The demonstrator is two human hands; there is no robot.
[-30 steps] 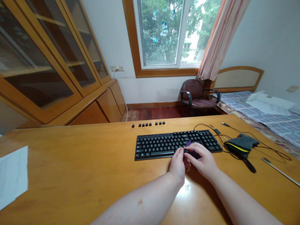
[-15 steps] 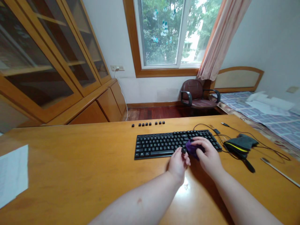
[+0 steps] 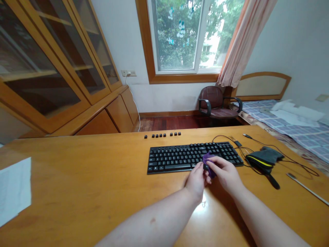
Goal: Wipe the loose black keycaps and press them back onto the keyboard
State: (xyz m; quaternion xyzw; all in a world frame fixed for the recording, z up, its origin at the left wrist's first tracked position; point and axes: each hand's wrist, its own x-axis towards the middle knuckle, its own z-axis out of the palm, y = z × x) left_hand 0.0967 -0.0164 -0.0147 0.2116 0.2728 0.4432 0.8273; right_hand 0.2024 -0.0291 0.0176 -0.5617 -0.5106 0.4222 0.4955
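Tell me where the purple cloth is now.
In the head view, the purple cloth is right of centre, in the right hand, beside the black keycap in the left hand.

My head view looks forward and down; glossy orange-brown wooden desk [image 3: 84,181] near, white-framed glass window [image 3: 177,51] farther ahead

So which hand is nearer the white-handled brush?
The right hand: it is left of the brush, with a gap between. The left hand is farther left, beyond the right.
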